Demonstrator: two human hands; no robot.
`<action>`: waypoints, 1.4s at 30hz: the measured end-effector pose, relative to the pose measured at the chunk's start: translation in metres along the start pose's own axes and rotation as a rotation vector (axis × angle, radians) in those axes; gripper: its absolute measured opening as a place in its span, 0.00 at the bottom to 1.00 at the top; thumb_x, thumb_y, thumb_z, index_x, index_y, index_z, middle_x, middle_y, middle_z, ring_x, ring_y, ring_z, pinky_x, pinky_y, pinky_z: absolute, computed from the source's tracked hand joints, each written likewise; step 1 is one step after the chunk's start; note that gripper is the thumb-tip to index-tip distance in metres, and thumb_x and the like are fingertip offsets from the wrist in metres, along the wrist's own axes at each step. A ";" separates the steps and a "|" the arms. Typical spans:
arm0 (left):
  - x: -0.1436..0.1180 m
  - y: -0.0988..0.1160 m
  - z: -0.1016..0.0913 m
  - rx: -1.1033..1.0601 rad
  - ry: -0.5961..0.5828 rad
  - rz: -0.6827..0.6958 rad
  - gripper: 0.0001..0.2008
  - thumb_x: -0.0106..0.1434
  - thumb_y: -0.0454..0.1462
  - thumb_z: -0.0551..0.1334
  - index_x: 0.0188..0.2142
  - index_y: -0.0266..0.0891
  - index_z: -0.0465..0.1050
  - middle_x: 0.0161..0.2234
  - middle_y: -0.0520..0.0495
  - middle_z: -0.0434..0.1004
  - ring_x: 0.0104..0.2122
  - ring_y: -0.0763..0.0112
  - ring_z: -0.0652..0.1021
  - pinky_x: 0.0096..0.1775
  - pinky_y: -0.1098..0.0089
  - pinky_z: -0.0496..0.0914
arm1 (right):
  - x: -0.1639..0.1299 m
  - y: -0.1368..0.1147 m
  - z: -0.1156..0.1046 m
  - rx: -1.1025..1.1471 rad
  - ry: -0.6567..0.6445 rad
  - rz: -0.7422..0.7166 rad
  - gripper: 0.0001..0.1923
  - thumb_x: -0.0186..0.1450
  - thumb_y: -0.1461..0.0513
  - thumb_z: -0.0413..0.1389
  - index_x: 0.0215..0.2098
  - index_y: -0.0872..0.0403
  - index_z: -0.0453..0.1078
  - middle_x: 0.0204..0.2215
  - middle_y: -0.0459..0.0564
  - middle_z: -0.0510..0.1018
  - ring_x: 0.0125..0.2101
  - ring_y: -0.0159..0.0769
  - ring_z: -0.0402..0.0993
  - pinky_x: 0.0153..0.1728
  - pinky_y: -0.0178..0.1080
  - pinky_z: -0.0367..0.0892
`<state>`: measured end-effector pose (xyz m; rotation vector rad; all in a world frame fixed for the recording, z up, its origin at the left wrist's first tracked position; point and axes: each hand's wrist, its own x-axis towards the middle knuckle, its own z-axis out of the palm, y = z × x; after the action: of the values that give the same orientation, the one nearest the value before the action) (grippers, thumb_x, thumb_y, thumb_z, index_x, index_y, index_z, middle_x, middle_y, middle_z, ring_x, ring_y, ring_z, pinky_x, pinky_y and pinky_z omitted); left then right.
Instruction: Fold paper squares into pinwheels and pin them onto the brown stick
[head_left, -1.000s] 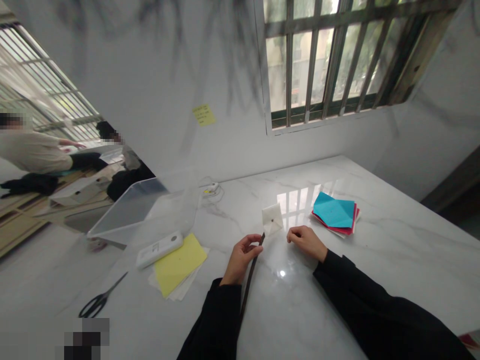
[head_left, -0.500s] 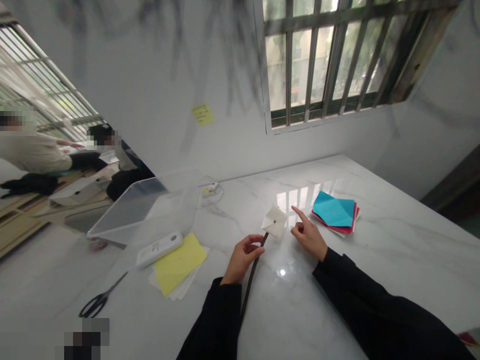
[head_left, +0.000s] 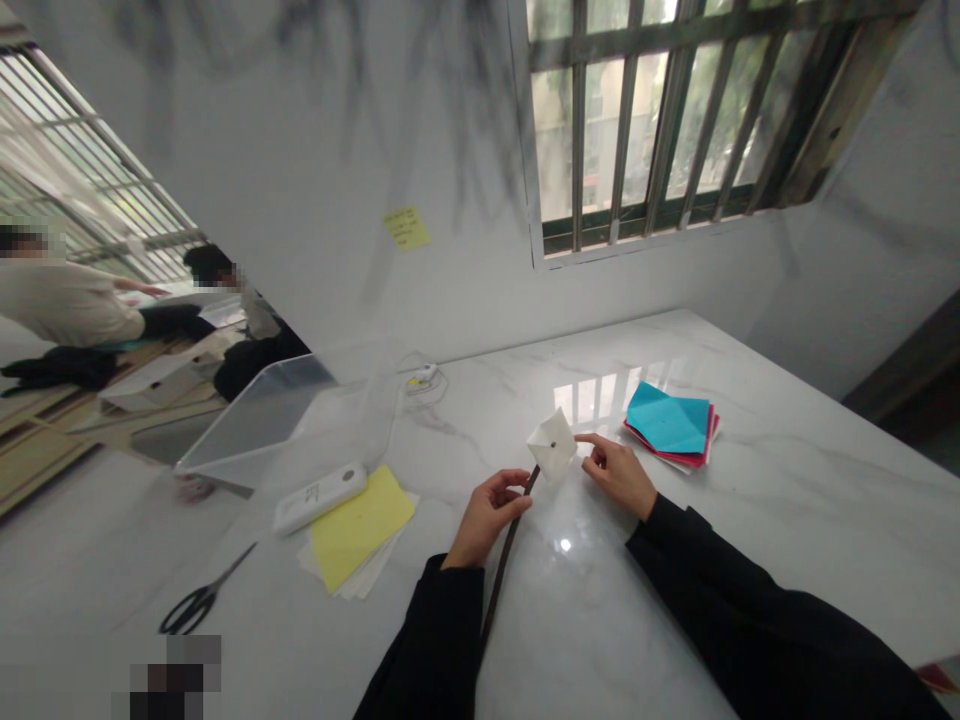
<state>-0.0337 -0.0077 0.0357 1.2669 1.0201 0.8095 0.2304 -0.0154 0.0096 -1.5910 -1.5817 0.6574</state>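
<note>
The white marble table (head_left: 750,520) spread out under both hands. Well off to the left of the grip sat a clear plastic bin (head_left: 270,425), and in front of it a yellow sheet (head_left: 360,525) lay on white paper with a white remote-like device (head_left: 319,497) resting across its corner; farther left lay black scissors (head_left: 199,600). To the right of the grip, near but apart, lay a stack of blue and red paper (head_left: 670,425).

The left hand (head_left: 487,515) was curled closed around a thin dark stick (head_left: 504,560) — thumb and fingers pinching it near its upper end, the stick slanting down toward the sleeve. At the stick's top, just above that grip, sat a small white paper pinwheel (head_left: 552,444). The right hand (head_left: 619,472) was loosely curled — its forefinger reaching to the pinwheel's right edge, holding nothing.
</note>
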 end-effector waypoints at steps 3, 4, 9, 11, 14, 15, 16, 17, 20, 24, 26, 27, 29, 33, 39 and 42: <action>0.000 -0.002 -0.001 -0.005 0.012 0.012 0.23 0.52 0.44 0.78 0.46 0.39 0.80 0.37 0.47 0.81 0.33 0.70 0.76 0.39 0.70 0.68 | 0.001 0.002 0.001 -0.027 -0.011 -0.002 0.23 0.63 0.62 0.52 0.53 0.54 0.79 0.25 0.45 0.76 0.26 0.36 0.70 0.35 0.38 0.61; 0.001 -0.003 -0.001 -0.005 0.013 0.014 0.23 0.52 0.44 0.78 0.46 0.39 0.80 0.38 0.47 0.81 0.33 0.71 0.76 0.39 0.70 0.68 | 0.001 0.002 0.001 -0.026 -0.012 0.000 0.24 0.63 0.62 0.52 0.54 0.55 0.79 0.26 0.45 0.76 0.26 0.36 0.70 0.35 0.38 0.61; 0.002 -0.005 -0.002 -0.011 0.009 0.010 0.24 0.52 0.43 0.78 0.46 0.38 0.80 0.37 0.47 0.82 0.34 0.71 0.76 0.40 0.70 0.68 | 0.001 0.003 0.002 -0.008 -0.011 0.010 0.26 0.63 0.62 0.53 0.58 0.56 0.77 0.26 0.45 0.77 0.27 0.36 0.71 0.35 0.38 0.61; 0.003 -0.005 -0.002 -0.007 0.008 0.007 0.23 0.52 0.43 0.78 0.46 0.38 0.79 0.37 0.47 0.82 0.33 0.71 0.76 0.40 0.70 0.68 | 0.000 0.002 0.002 -0.008 -0.010 0.007 0.26 0.63 0.62 0.53 0.58 0.56 0.76 0.26 0.45 0.76 0.27 0.36 0.71 0.36 0.38 0.62; 0.002 -0.004 -0.001 -0.008 0.009 0.007 0.23 0.52 0.43 0.78 0.46 0.38 0.80 0.38 0.47 0.82 0.34 0.71 0.76 0.40 0.70 0.68 | 0.000 0.001 0.002 -0.017 -0.012 -0.002 0.25 0.62 0.61 0.52 0.56 0.55 0.78 0.25 0.44 0.76 0.27 0.36 0.71 0.36 0.39 0.62; 0.002 -0.003 -0.001 -0.010 0.012 0.009 0.23 0.52 0.43 0.78 0.46 0.38 0.80 0.39 0.47 0.82 0.34 0.71 0.76 0.40 0.70 0.68 | 0.000 0.001 0.002 -0.021 -0.016 -0.007 0.24 0.63 0.61 0.52 0.55 0.55 0.79 0.25 0.44 0.76 0.26 0.36 0.71 0.35 0.39 0.62; 0.002 -0.003 -0.001 -0.012 0.015 0.010 0.23 0.52 0.43 0.78 0.46 0.38 0.80 0.39 0.47 0.82 0.34 0.71 0.76 0.41 0.70 0.68 | 0.000 0.000 0.002 -0.025 -0.023 -0.011 0.23 0.63 0.61 0.52 0.53 0.55 0.79 0.25 0.44 0.76 0.26 0.36 0.71 0.35 0.38 0.62; 0.001 -0.003 -0.001 -0.015 0.017 0.009 0.23 0.52 0.43 0.78 0.46 0.38 0.80 0.39 0.47 0.82 0.34 0.71 0.76 0.41 0.70 0.68 | 0.000 0.000 0.002 -0.029 -0.026 -0.012 0.23 0.63 0.61 0.52 0.52 0.55 0.80 0.25 0.45 0.77 0.26 0.36 0.71 0.35 0.38 0.62; 0.001 -0.003 -0.001 -0.013 0.017 -0.001 0.23 0.52 0.43 0.78 0.46 0.38 0.80 0.38 0.47 0.83 0.33 0.71 0.76 0.40 0.70 0.68 | 0.000 0.000 0.002 -0.010 -0.001 0.003 0.26 0.63 0.61 0.53 0.58 0.56 0.77 0.25 0.44 0.77 0.26 0.36 0.71 0.35 0.38 0.62; 0.002 -0.003 -0.001 0.006 0.005 0.003 0.22 0.52 0.42 0.78 0.46 0.38 0.81 0.41 0.45 0.83 0.35 0.70 0.77 0.41 0.70 0.69 | 0.000 -0.002 -0.003 0.037 0.075 0.009 0.36 0.63 0.62 0.54 0.71 0.54 0.63 0.23 0.39 0.73 0.24 0.34 0.69 0.33 0.37 0.62; 0.002 -0.002 0.000 0.013 -0.009 0.004 0.22 0.52 0.42 0.78 0.46 0.38 0.81 0.43 0.44 0.84 0.35 0.70 0.78 0.42 0.70 0.69 | 0.001 -0.003 -0.007 0.027 0.083 -0.023 0.37 0.64 0.63 0.53 0.71 0.52 0.63 0.23 0.38 0.72 0.23 0.33 0.69 0.33 0.36 0.62; 0.002 -0.002 0.000 0.016 -0.014 0.002 0.22 0.52 0.42 0.78 0.46 0.38 0.82 0.42 0.44 0.84 0.35 0.70 0.78 0.41 0.70 0.69 | 0.001 -0.004 -0.009 0.015 0.078 -0.044 0.36 0.64 0.63 0.53 0.71 0.51 0.64 0.23 0.39 0.72 0.23 0.33 0.69 0.33 0.36 0.62; 0.002 -0.002 0.001 0.025 -0.020 -0.006 0.22 0.52 0.42 0.78 0.46 0.38 0.82 0.41 0.44 0.84 0.33 0.71 0.77 0.40 0.71 0.69 | 0.002 -0.004 -0.013 -0.017 0.061 -0.077 0.32 0.64 0.63 0.52 0.67 0.52 0.69 0.24 0.40 0.74 0.24 0.33 0.70 0.34 0.36 0.62; 0.002 -0.002 0.001 0.025 -0.001 -0.014 0.23 0.52 0.42 0.78 0.46 0.38 0.82 0.41 0.44 0.84 0.33 0.71 0.78 0.39 0.70 0.70 | 0.003 -0.003 -0.014 -0.071 0.024 -0.088 0.25 0.64 0.64 0.52 0.58 0.53 0.77 0.25 0.43 0.77 0.25 0.34 0.71 0.35 0.37 0.62; 0.001 0.000 0.001 0.010 0.004 -0.021 0.23 0.52 0.42 0.78 0.46 0.38 0.81 0.39 0.45 0.84 0.33 0.70 0.78 0.40 0.70 0.70 | 0.002 -0.002 -0.011 -0.043 0.014 -0.057 0.29 0.64 0.62 0.53 0.63 0.57 0.72 0.25 0.43 0.78 0.25 0.35 0.71 0.34 0.37 0.62; 0.001 0.000 0.002 0.010 0.043 -0.005 0.22 0.51 0.42 0.78 0.45 0.38 0.82 0.41 0.45 0.84 0.32 0.72 0.77 0.39 0.71 0.69 | 0.003 -0.003 -0.014 -0.039 -0.001 -0.014 0.26 0.62 0.62 0.53 0.58 0.59 0.76 0.23 0.44 0.77 0.24 0.35 0.70 0.32 0.36 0.61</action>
<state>-0.0316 -0.0080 0.0351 1.2597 1.0626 0.8311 0.2401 -0.0154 0.0203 -1.6064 -1.6142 0.6233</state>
